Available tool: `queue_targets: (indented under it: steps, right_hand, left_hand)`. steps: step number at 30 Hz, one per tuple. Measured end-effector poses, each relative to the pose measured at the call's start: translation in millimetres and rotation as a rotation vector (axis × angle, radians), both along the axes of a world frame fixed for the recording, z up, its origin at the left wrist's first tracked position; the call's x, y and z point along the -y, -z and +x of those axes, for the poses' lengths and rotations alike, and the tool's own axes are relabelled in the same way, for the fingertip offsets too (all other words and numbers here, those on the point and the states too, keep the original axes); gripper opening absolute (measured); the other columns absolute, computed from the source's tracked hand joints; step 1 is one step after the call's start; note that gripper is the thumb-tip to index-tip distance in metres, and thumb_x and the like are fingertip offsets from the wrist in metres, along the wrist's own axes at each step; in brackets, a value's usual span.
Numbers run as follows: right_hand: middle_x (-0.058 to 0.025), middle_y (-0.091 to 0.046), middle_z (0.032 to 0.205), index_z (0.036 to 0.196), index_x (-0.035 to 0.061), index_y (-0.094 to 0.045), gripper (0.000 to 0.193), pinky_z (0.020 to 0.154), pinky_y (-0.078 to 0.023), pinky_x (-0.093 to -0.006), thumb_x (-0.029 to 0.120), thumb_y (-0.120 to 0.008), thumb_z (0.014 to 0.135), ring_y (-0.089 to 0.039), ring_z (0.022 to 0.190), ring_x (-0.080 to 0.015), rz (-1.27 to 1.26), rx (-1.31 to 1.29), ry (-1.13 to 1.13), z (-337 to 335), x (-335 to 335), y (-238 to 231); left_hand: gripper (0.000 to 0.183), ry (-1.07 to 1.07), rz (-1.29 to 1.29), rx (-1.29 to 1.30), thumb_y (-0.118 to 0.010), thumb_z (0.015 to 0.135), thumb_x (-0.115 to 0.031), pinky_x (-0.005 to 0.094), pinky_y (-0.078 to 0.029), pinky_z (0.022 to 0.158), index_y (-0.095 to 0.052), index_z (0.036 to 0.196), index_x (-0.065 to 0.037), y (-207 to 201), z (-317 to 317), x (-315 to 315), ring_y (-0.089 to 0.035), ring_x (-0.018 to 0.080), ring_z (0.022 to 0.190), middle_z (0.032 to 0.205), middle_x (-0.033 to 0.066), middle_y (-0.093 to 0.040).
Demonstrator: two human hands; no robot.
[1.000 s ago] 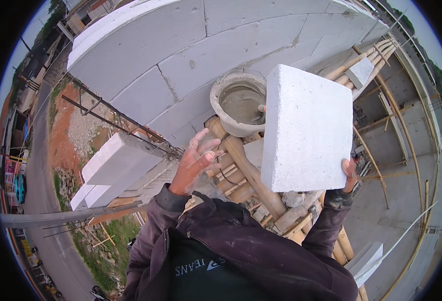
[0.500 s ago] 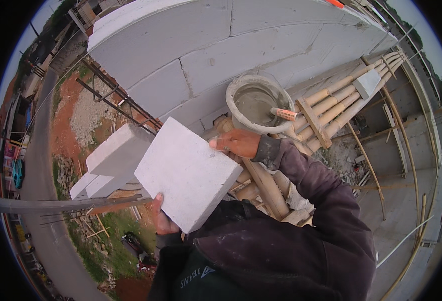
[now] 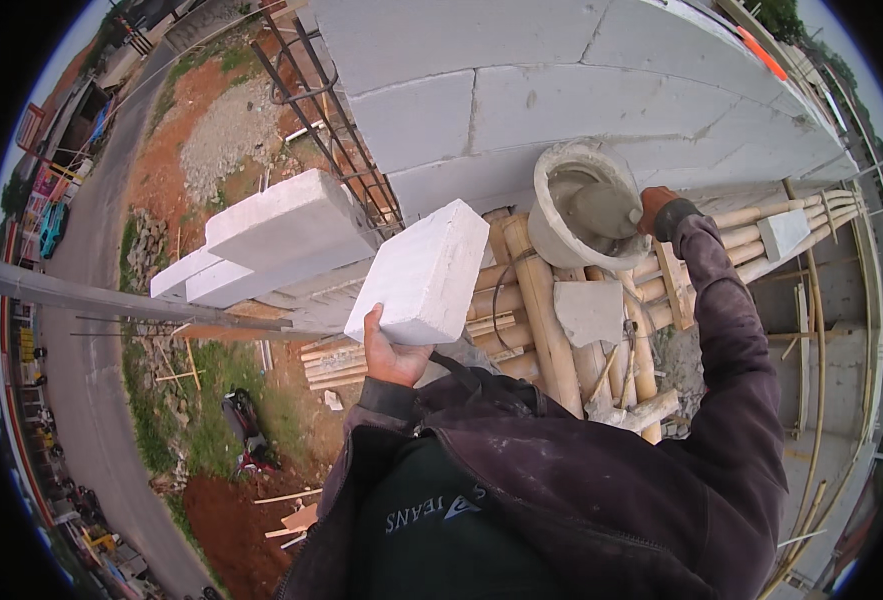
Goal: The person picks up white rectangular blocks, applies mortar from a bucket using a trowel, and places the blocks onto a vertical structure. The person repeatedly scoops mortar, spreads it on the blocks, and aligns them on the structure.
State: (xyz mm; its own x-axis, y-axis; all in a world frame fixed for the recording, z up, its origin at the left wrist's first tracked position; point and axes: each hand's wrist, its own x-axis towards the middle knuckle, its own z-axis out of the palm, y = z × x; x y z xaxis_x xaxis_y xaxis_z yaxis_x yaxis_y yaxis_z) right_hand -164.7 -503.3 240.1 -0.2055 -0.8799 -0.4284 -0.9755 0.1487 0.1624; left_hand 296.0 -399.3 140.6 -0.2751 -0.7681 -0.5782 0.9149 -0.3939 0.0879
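Observation:
My left hand (image 3: 393, 352) supports a white aerated concrete block (image 3: 416, 270) from below, fingers closed on its near edge. The block is tilted, clear of the stacked blocks beside it. At the right rim of a mortar bucket (image 3: 549, 205), my right hand (image 3: 655, 208) is closed around the handle of a trowel (image 3: 616, 212). The handle is hidden by my fingers, and the trowel's blade sits in the wet grey mortar (image 3: 586, 200) inside the bucket.
A block wall (image 3: 561, 100) rises beyond the bucket. More white blocks (image 3: 281, 225) sit at left near upright rebar (image 3: 326, 110). Bamboo poles (image 3: 536, 300) form the platform, with a broken block piece (image 3: 589, 315) on them. Ground and road (image 3: 111, 400) lie far below at left.
My right hand has let go of the block, moved right to the bucket and taken hold of the trowel. The block now rests in my left hand alone. My view has shifted.

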Motion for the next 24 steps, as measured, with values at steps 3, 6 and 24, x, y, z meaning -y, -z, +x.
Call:
queue_targets:
  steps: [3, 6, 24]
  right_hand:
    - [-0.0201, -0.071, 0.091, 0.096, 0.0007, -0.069, 0.035, 0.079, -0.054, -0.0427, 0.024, -0.076, 0.071, -0.069, 0.088, -0.0361, -0.220, 0.159, 0.022, -21.9, -35.5, -22.3]
    - [-0.0187, -0.069, 0.084, 0.093, -0.0006, -0.067, 0.032, 0.073, -0.052, -0.0428, 0.021, -0.075, 0.072, -0.065, 0.077, -0.0366, -0.418, 0.406, 0.008, -23.3, -66.7, -32.3]
    - [-0.0221, -0.064, 0.094, 0.099, -0.0027, -0.064, 0.037, 0.078, -0.047, -0.0457, 0.018, -0.081, 0.074, -0.059, 0.086, -0.0421, -0.788, 0.735, -0.714, 154.0, -10.8, -10.4]
  left_hand:
    - [0.064, 0.009, 0.046, 0.004, -0.065, 0.086, -0.036, 0.0590, -0.034, 0.108, -0.041, 0.141, -0.013, -5.2, -12.0, 5.7, -0.045, 0.0356, 0.130, 0.139, 0.0116, -0.049]
    - [0.064, 0.036, 0.100, 0.012, -0.066, 0.085, -0.037, 0.0588, -0.035, 0.108, -0.042, 0.139, -0.013, -12.5, -24.9, 10.0, -0.045, 0.0354, 0.130, 0.137, 0.0113, -0.049]
    - [0.059, -0.127, 0.014, -0.130, -0.057, 0.090, -0.043, 0.0615, -0.036, 0.106, -0.044, 0.139, -0.014, -22.1, -15.1, 1.2, -0.046, 0.0363, 0.129, 0.139, 0.0130, -0.049]
